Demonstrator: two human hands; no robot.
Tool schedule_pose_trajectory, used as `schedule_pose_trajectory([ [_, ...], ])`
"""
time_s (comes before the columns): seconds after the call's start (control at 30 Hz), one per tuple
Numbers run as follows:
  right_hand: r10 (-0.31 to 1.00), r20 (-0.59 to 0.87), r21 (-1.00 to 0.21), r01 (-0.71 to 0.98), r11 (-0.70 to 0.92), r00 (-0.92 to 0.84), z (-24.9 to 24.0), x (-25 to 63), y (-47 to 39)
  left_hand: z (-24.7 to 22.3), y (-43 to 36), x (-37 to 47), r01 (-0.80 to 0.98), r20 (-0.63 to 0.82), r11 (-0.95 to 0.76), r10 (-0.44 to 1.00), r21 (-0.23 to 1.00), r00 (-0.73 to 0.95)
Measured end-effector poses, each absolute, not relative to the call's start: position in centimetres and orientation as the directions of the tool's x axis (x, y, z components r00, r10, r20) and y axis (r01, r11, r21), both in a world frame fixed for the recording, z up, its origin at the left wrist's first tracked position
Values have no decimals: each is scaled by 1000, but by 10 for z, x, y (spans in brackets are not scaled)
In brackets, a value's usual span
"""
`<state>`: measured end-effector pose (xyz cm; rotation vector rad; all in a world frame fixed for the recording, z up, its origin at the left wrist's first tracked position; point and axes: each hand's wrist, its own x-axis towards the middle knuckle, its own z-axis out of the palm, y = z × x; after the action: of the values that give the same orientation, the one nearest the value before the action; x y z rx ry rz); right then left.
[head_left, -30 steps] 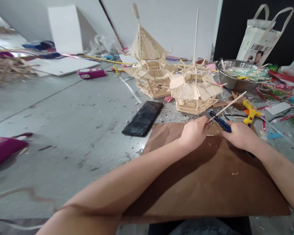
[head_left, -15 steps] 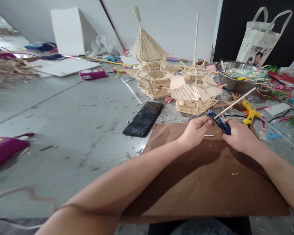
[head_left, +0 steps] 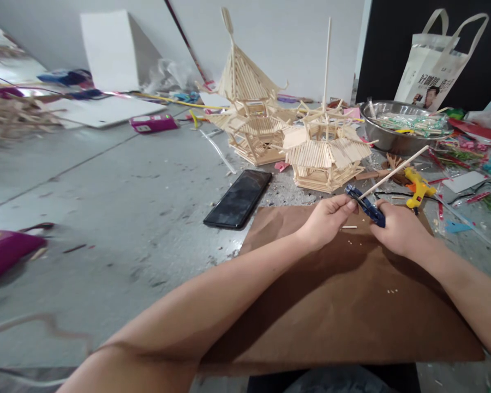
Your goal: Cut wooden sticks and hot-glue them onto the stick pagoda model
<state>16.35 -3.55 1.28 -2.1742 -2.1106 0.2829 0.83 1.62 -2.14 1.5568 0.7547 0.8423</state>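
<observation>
The left hand pinches the low end of a slender, straight, pale wooden stick at the head of a blue plier-like tool clasped in the right hand, the stick's long axis slanting up, rightward and away, over a creased brown sheet's far edge.

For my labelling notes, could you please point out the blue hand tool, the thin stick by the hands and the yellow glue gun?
Blue hand tool (head_left: 370, 209): head view, middle of its body.
Thin stick (head_left: 394, 172): head view, midway along its length.
Yellow glue gun (head_left: 420, 188): head view, on its body.
</observation>
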Motion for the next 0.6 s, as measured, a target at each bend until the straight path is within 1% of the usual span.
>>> schedule_pose_trajectory([
  [0.17,996,-85,-144,989,-36,24,11,166,-34,-21,14,10,105,137,-221,848,970,512],
  [0.33,995,-74,-110,991,-77,69,10,162,-32,-26,14,13,210,248,-345,889,915,385],
  [0.4,995,-67,-118,990,-82,74,11,160,-33,-29,15,13,187,276,-364,884,912,378],
  [0.47,996,-55,-146,986,-77,70,12,158,-34,-30,15,13,114,292,-363,869,925,400],
  [0.53,997,-40,-168,983,-68,62,13,158,-36,-30,15,12,44,279,-324,869,945,409],
  [0.6,998,-25,-179,982,-59,55,13,158,-37,-29,15,12,-5,233,-256,875,967,424],
])
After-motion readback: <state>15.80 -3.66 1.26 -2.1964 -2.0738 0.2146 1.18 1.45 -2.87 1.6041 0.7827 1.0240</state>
